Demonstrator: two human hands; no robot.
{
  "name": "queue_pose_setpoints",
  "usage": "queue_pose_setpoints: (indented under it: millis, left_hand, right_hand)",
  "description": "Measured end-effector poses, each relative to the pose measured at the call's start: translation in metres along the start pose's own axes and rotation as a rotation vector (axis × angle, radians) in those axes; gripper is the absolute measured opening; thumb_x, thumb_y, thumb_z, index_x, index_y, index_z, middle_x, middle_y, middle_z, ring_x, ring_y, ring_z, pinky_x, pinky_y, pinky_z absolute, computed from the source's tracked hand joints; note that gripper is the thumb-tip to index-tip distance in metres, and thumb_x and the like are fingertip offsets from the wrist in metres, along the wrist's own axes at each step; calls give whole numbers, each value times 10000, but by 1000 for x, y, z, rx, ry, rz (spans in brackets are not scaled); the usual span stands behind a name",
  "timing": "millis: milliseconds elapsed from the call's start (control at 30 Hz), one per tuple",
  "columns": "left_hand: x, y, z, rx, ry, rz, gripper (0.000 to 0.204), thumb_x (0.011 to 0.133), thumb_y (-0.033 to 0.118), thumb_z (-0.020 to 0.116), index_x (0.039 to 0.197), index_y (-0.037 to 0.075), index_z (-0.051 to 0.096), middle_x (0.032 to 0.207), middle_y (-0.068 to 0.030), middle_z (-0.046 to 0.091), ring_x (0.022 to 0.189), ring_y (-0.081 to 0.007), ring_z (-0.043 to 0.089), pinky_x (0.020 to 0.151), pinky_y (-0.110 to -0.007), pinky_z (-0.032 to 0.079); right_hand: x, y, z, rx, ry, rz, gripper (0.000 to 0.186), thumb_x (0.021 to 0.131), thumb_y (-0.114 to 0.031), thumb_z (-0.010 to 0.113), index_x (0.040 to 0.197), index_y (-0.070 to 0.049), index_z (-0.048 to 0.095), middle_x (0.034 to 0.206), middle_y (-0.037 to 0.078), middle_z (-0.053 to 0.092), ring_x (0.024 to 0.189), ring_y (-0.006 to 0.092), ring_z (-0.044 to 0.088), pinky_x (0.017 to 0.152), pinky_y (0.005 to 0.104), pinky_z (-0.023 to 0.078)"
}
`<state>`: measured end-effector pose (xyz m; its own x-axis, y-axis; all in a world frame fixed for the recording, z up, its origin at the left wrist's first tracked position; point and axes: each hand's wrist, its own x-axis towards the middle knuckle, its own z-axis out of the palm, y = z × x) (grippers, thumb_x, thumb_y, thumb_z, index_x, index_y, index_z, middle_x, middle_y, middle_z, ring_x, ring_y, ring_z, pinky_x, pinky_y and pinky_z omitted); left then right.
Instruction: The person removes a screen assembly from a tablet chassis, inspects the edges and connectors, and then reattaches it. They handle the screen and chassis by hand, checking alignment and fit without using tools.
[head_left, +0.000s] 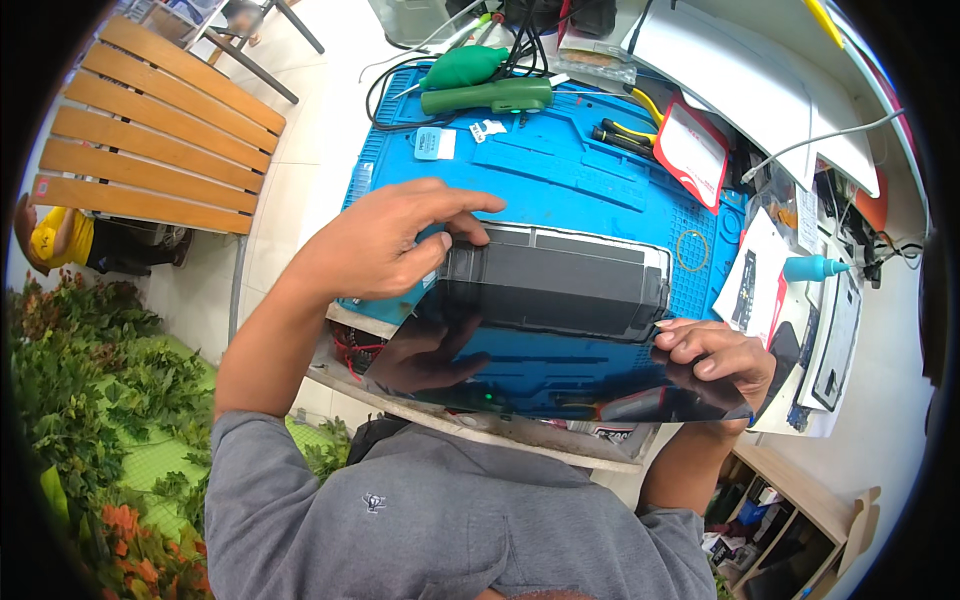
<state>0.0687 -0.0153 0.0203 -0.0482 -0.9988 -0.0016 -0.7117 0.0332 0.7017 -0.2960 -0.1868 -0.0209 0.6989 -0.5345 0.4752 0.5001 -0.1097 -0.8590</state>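
Observation:
A glossy black screen panel [560,375] lies tilted at the near edge of the blue mat [570,165], mirroring the mat and my hand. Along its far side is a dark rectangular device body [560,285] with a thin frame; whether the two are joined I cannot tell. My right hand [715,355] grips the panel's right end, fingertips over the edge and close to the body's near right corner. Over the body's far left corner is my left hand [405,235], index finger stretched out, thumb and middle finger bent down and apart, with nothing visible between them.
Behind lie a green air blower [465,67], a green handheld tool [490,97], yellow-handled pliers [630,130] and cables. A rubber band [692,250] rests on the mat. To the right stands a teal bottle [812,268]. A slatted wooden bench [160,140] is at left.

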Motion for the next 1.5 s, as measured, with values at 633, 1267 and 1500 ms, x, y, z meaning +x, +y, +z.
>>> queue_pose_setpoints:
  millis: [633, 1267, 1500]
  left_hand:
    - [-44, -28, 14, -842, 362, 149, 597, 1161, 457, 483, 1401, -68, 640, 1241, -191, 755, 1181, -267, 729, 1091, -433, 538]
    - [-36, -9, 34, -601, 456, -60, 265, 1055, 155, 735, 1272, 3, 733, 1112, -52, 785, 977, -132, 726, 803, -309, 613]
    - [-24, -13, 30, -663, 441, -143, 318, 1045, 170, 748, 1305, -4, 693, 1125, -65, 765, 992, -133, 721, 727, -306, 622]
  right_hand:
    - [25, 5, 2, -132, 272, 101, 253, 955, 36, 794, 1193, 22, 711, 1106, 92, 773, 1042, 139, 719, 965, 285, 546]
    - [54, 3, -1, -234, 244, 216, 325, 978, -118, 833, 1259, 9, 730, 1133, 63, 786, 1019, 105, 713, 905, 257, 541]
    - [73, 12, -6, -268, 285, 398, 414, 937, -221, 883, 1281, -33, 752, 1105, 46, 781, 977, 90, 687, 743, 228, 493]
